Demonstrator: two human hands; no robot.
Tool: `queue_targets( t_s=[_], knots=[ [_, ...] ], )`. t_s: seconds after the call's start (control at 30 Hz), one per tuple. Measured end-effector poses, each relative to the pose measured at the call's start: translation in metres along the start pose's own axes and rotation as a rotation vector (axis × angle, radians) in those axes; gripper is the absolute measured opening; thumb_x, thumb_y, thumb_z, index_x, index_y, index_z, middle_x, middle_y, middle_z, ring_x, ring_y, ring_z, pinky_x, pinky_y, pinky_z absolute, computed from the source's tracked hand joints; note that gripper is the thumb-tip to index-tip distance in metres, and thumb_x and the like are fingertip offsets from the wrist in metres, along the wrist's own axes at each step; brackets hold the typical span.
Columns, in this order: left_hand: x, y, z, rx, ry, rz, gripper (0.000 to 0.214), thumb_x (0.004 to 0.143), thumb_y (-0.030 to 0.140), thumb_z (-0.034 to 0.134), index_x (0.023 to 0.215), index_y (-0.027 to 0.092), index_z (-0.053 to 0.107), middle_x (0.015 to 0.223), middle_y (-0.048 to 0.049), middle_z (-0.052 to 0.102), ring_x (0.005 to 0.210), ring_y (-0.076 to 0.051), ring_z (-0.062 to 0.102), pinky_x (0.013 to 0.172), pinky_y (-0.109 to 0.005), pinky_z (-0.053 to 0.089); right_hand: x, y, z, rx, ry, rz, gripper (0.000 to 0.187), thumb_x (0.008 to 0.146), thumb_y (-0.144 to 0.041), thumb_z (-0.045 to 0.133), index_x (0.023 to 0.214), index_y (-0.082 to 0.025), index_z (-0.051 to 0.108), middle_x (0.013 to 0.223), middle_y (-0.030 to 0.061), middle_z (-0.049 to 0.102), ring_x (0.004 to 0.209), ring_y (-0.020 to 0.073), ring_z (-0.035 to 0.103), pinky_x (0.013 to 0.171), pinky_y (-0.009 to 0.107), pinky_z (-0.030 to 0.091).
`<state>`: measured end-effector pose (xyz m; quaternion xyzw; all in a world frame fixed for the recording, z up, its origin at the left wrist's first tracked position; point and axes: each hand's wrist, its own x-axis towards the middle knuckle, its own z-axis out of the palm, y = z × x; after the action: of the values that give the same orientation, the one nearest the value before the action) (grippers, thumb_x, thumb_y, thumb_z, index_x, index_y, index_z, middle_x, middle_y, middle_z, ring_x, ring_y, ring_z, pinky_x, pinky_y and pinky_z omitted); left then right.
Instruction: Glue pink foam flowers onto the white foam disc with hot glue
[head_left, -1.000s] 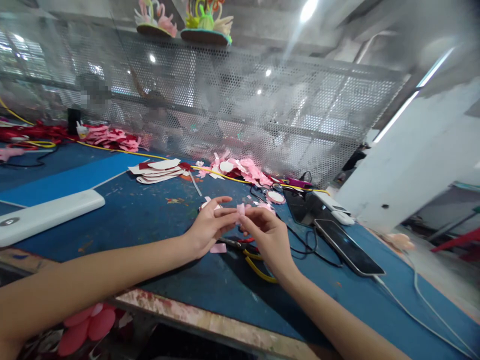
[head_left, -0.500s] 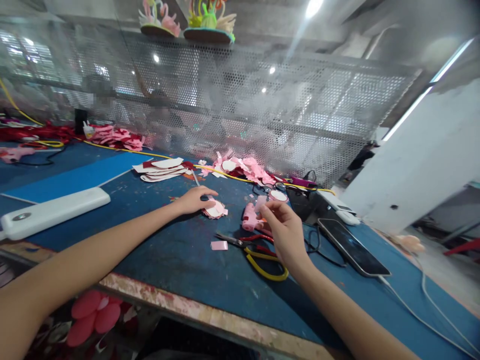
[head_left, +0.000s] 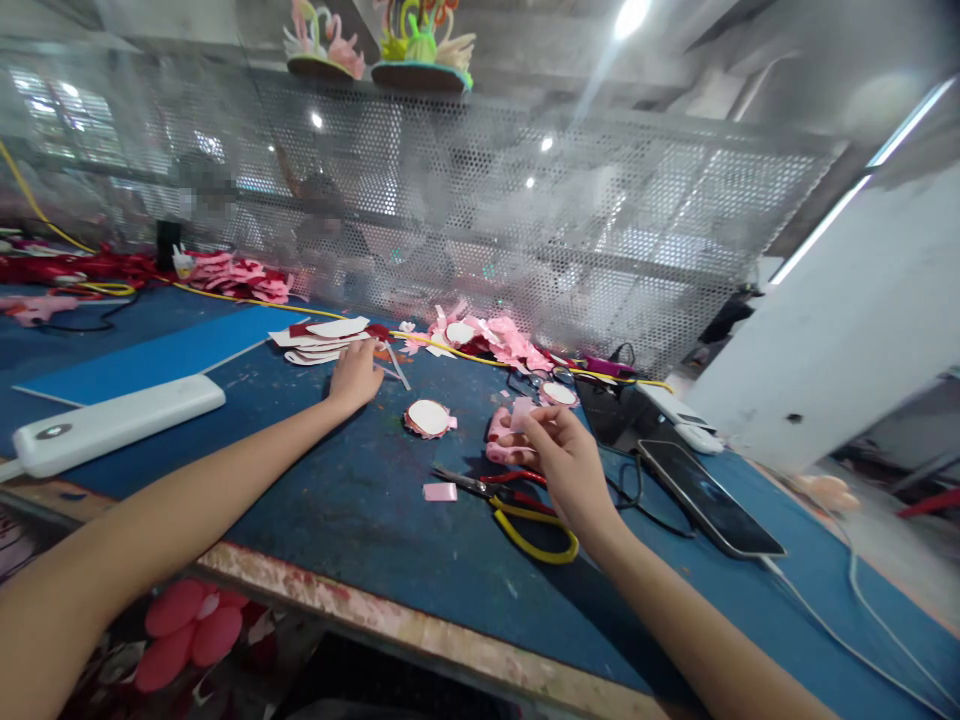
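My right hand (head_left: 570,455) pinches a small pale pink strip (head_left: 523,412) between thumb and fingertips. Just behind its fingers lies a pink glue gun (head_left: 498,432), partly covered by them. My left hand (head_left: 357,378) reaches to the front right of a stack of white and dark red cut pieces (head_left: 322,340), beside a thin pale strip (head_left: 398,366). Its fingertips are turned away, so their grip is hidden. Between the hands lies a white disc with a pink ruffled edge (head_left: 427,418). Closer to me are yellow-and-red-handled pliers or cutters (head_left: 480,486) and another pink strip (head_left: 439,492).
A heap of pink pieces (head_left: 510,338) lies along the mesh screen (head_left: 480,210), near another pink-edged disc (head_left: 559,394). A phone with a cable (head_left: 709,497) is at right. At left are a white oblong device (head_left: 120,425) and a blue board (head_left: 157,350).
My left hand has left the white disc and moved left and back to the stack. My right hand still holds the strip, almost in the same place.
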<state>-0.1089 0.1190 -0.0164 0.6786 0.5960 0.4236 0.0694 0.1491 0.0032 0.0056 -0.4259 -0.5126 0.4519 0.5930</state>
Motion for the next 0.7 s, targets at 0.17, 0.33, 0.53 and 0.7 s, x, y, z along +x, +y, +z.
queue_targets(
  t_s=[0.17, 0.33, 0.53, 0.7],
  knots=[
    [-0.015, 0.019, 0.004, 0.032, -0.169, 0.082, 0.02, 0.075, 0.031, 0.054, 0.083, 0.017, 0.066, 0.098, -0.0114, 0.062, 0.1, -0.028, 0.052, 0.09, -0.037, 0.037, -0.001, 0.002, 0.0, -0.002, -0.049, 0.023, 0.031, 0.066, -0.035, 0.072, 0.071, -0.018, 0.046, 0.081, 0.0029, 0.068, 0.067, 0.0167, 0.067, 0.061, 0.032, 0.057],
    [-0.028, 0.028, 0.017, -0.026, -0.416, 0.114, 0.024, 0.065, 0.041, 0.064, 0.067, 0.018, 0.067, 0.075, -0.0063, 0.067, 0.075, -0.024, 0.06, 0.07, -0.028, 0.044, 0.001, 0.004, -0.002, 0.008, -0.053, 0.026, 0.032, 0.065, -0.035, 0.073, 0.068, -0.017, 0.048, 0.081, 0.004, 0.068, 0.069, 0.0178, 0.067, 0.063, 0.034, 0.057],
    [-0.042, 0.047, 0.008, -0.163, -0.255, 0.143, 0.035, 0.07, 0.032, 0.062, 0.1, 0.015, 0.062, 0.112, -0.0117, 0.058, 0.111, -0.027, 0.049, 0.094, -0.036, 0.037, 0.0, 0.002, -0.001, -0.005, -0.043, 0.045, 0.031, 0.061, -0.037, 0.076, 0.068, -0.017, 0.053, 0.062, -0.0037, 0.06, 0.051, 0.0078, 0.057, 0.053, 0.022, 0.051],
    [-0.067, 0.086, -0.001, -0.804, -0.56, 0.011, 0.026, 0.075, 0.034, 0.06, 0.092, 0.016, 0.065, 0.087, -0.0062, 0.066, 0.079, -0.016, 0.06, 0.072, -0.027, 0.046, -0.01, -0.001, 0.005, 0.076, -0.151, 0.138, 0.025, 0.063, -0.034, 0.075, 0.07, -0.017, 0.057, 0.062, -0.0046, 0.057, 0.054, 0.0057, 0.052, 0.05, 0.016, 0.044]
  ],
)
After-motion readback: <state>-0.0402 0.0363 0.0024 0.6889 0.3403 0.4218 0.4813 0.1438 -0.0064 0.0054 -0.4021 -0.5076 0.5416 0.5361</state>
